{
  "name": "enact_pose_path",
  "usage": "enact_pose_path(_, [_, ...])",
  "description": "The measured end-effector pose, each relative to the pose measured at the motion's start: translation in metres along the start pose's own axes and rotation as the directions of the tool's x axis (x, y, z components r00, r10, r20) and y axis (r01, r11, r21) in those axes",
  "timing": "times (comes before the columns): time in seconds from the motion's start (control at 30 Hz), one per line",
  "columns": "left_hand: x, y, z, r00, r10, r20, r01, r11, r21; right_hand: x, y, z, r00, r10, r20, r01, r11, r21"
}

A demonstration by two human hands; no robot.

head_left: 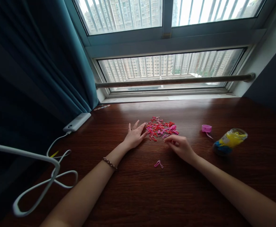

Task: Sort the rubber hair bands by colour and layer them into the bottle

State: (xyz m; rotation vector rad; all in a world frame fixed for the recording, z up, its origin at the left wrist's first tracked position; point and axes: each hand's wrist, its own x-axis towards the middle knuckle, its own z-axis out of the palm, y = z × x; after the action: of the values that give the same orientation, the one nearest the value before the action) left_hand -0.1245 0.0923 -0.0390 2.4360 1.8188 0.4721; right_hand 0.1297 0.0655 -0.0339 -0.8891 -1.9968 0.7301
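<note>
A loose pile of small red and pink loops [160,128], which look like coated paper clips, lies on the dark wooden table. My left hand [135,136] rests palm down at the pile's left edge, fingers spread, the fingertips touching it. At the pile's lower right is my right hand [179,146], its thumb and fingertips pinched together; anything between them is too small to make out. Nearer to me, a few pink paper clips [158,164] lie by themselves in an upturned V.
Right of my right hand, a clear jar [231,142] holds yellow and blue pieces. Beside it sits a pink ring-shaped item [206,128] with a strip hanging off. A white power bank [77,122] with a looping white cable [54,164] is on the left, below the blue curtain [81,63].
</note>
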Motion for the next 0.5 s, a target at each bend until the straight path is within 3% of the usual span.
enact_pose_path(0.07, [-0.001, 0.0, 0.0, 1.0, -0.002, -0.024, 0.002, 1.0, -0.025, 0.002, 0.011, -0.003, 0.981, 0.071, -0.179, -0.087, 0.992, -0.086])
enact_pose_path(0.13, [-0.003, -0.001, 0.0, 0.999, 0.002, -0.051, -0.005, 0.998, -0.056, 0.004, 0.018, -0.006, 0.965, 0.107, -0.24, -0.144, 0.979, -0.145])
enact_pose_path(0.37, [-0.002, -0.006, 0.005, 0.992, 0.057, -0.111, -0.065, 0.995, -0.07, 0.002, 0.015, 0.0, 0.997, -0.077, 0.019, 0.079, 0.941, -0.33])
enact_pose_path(0.5, [-0.002, -0.002, 0.001, 0.948, 0.104, -0.302, -0.168, 0.966, -0.195, 0.002, 0.016, 0.002, 0.996, -0.065, 0.068, 0.086, 0.921, -0.379])
